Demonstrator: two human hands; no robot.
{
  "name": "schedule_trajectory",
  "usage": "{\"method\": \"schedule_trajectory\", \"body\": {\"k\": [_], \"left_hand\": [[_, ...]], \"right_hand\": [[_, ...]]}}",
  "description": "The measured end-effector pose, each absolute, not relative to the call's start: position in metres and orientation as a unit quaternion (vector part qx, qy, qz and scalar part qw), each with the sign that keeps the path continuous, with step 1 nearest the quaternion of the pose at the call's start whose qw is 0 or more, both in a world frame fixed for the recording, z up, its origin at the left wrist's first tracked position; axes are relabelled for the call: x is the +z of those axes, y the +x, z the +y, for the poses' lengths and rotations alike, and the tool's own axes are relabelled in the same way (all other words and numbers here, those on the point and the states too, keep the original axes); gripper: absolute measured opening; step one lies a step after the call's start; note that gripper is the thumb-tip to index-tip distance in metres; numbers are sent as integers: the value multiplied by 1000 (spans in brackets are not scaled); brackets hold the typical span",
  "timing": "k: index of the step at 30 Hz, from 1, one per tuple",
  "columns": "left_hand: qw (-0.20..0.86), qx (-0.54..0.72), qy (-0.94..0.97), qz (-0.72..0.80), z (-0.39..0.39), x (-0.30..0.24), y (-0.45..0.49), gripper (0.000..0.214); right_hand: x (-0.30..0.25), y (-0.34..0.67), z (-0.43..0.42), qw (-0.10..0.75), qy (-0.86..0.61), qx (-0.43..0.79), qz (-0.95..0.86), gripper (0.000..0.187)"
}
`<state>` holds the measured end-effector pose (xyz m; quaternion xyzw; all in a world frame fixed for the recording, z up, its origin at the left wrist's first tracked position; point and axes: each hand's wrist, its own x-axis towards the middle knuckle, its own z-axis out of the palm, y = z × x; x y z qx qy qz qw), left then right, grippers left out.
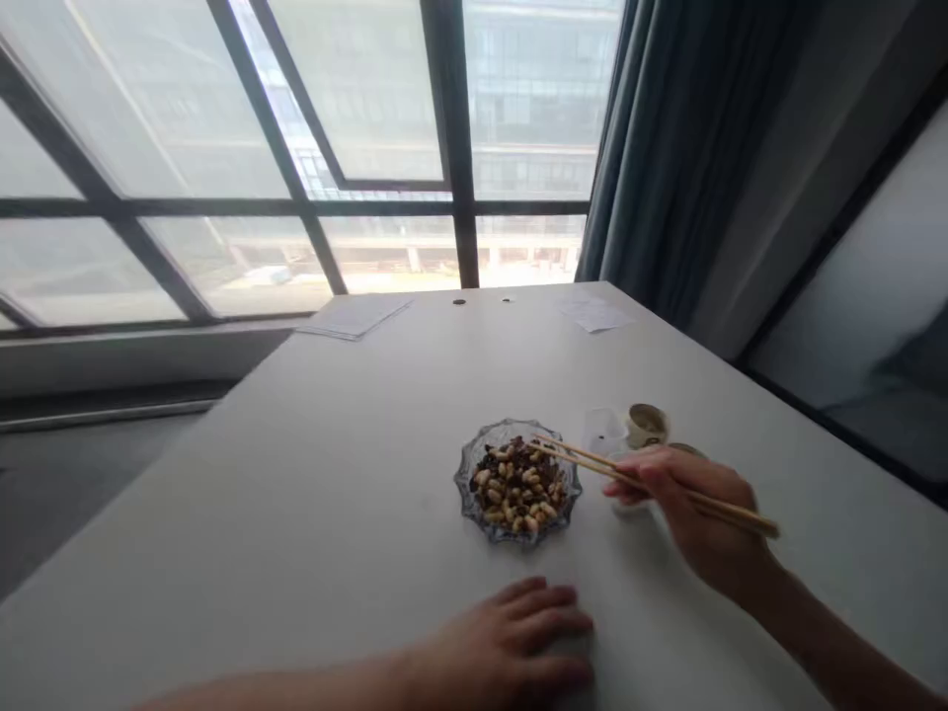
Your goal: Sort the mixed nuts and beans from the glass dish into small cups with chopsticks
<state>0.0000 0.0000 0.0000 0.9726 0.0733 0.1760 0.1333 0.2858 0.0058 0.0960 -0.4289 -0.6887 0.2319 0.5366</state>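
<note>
A clear glass bowl (468,486) with a scalloped rim stands on the white table, filled with peanuts (522,484) and dark brown bits. My right hand (700,504) is closed around a pair of wooden chopsticks (592,460). The chopstick tips reach over the bowl's far right side, at the dark bits; whether they pinch anything is too small to tell. Flat on the table in front of the bowl lies my left hand (511,642), fingers stretched out and holding nothing.
Beside the bowl, partly behind my right hand, are a clear plastic container (601,427) and a small round cup (647,423). Papers (355,316) lie at the table's far left, and another sheet (594,312) at the far right. Windows and a dark curtain (644,148) stand beyond.
</note>
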Motion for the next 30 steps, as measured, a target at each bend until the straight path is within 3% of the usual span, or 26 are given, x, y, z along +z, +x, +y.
{"method": "schedule_trajectory", "body": {"k": [6, 15, 22, 30], "left_hand": [[120, 160, 977, 71, -3, 0, -3, 26], [111, 146, 980, 77, -5, 6, -3, 27], [121, 144, 979, 77, -5, 6, -3, 25], [155, 127, 976, 84, -7, 10, -3, 28]], "right_hand": [[90, 254, 30, 491, -424, 284, -706, 38], [75, 243, 38, 540, -456, 348, -616, 38], [90, 262, 20, 581, -473, 273, -603, 37], [116, 340, -1, 627, -593, 74, -500, 36]]}}
